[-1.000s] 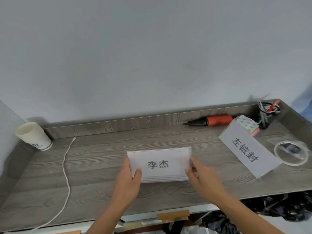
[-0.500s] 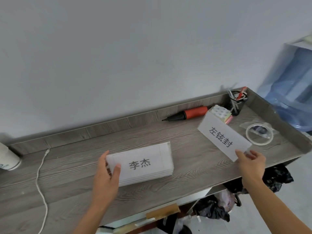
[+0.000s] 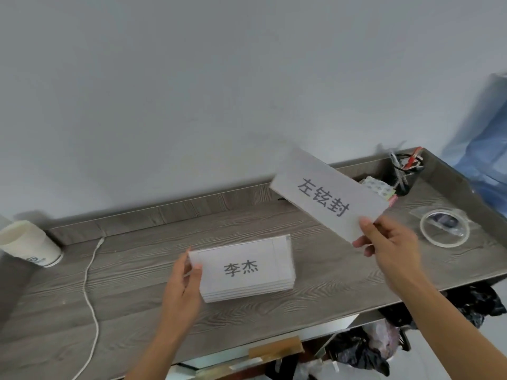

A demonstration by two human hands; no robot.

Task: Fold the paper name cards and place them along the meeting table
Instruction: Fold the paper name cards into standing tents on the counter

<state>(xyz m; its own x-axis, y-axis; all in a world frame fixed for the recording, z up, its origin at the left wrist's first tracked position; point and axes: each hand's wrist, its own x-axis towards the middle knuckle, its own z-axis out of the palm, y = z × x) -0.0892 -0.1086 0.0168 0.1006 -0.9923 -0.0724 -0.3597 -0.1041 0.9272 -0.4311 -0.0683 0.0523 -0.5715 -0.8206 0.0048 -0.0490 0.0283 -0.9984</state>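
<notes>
The left hand [image 3: 182,283] pinches the left edge of the name-card stack [image 3: 247,270], steadying it on the grey wood-grain table [image 3: 123,297]. The right hand [image 3: 389,242] grips one name card [image 3: 326,198] by its end, tilted above the table, perhaps already folded. A paper cup [image 3: 27,242], a tape roll [image 3: 443,229] and a bare wall [image 3: 219,91] surround them.

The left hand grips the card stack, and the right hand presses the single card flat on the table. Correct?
No. The head view shows the right hand holding the single card in the air above the table. The rest holds.
</notes>
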